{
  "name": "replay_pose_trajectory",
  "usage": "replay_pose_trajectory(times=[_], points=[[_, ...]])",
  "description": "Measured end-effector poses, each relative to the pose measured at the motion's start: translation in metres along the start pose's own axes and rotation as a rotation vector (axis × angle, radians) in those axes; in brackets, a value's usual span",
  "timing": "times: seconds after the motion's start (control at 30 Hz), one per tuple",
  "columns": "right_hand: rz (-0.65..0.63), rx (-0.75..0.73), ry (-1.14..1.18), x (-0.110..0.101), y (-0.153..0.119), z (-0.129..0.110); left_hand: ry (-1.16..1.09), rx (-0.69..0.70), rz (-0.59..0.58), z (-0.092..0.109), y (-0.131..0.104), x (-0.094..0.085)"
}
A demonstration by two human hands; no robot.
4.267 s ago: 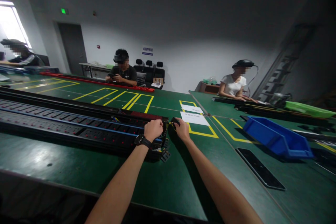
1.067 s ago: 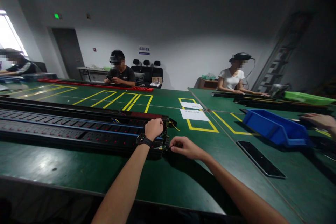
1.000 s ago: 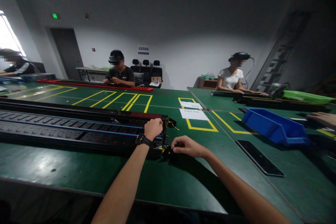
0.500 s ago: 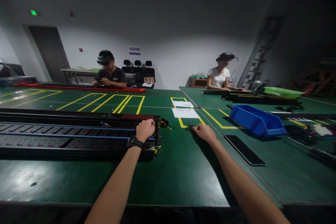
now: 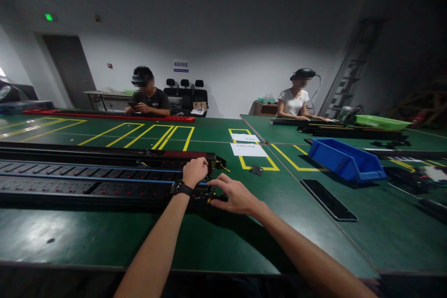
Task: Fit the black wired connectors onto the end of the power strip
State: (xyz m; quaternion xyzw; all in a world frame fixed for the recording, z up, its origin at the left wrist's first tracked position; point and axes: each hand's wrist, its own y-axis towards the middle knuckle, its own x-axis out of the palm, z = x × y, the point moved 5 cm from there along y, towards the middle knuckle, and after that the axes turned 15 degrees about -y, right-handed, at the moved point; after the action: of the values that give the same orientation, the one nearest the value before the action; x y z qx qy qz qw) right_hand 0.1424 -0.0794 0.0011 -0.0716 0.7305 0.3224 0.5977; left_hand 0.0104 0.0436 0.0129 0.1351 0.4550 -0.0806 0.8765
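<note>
**Small part put down, right hand back at the unit's end**

A small black piece (image 5: 256,171), between the right fingers half a second ago, now lies loose on the green bench (image 5: 104,237), at the near edge of a yellow-taped rectangle (image 5: 275,165). That appears to leave the worker free to tend the long black unit (image 5: 104,188). The right hand (image 5: 237,195) reaches in from the side, thumb and forefinger parted around the unit's wired end; no grip shows. The left hand (image 5: 194,172), above a dark wristwatch (image 5: 179,186), rests knuckles-up on the same end, its fingers curled; whether they clasp anything cannot be told.
</note>
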Motion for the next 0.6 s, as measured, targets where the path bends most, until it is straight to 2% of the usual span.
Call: replay_pose_trajectory(times=[0.1,0.33,0.6], points=[[-0.035,-0.061,0.028,0.006,-0.002,-0.015,-0.001,0.009,0.005,0.001,-0.001,0.0],[-0.006,-0.09,0.082,0.014,-0.004,-0.002,0.002,0.0,0.01,0.0,-0.001,-0.001],[-0.004,-0.062,0.067,0.018,-0.001,-0.003,0.006,0.013,0.005,0.0,-0.001,-0.001]])
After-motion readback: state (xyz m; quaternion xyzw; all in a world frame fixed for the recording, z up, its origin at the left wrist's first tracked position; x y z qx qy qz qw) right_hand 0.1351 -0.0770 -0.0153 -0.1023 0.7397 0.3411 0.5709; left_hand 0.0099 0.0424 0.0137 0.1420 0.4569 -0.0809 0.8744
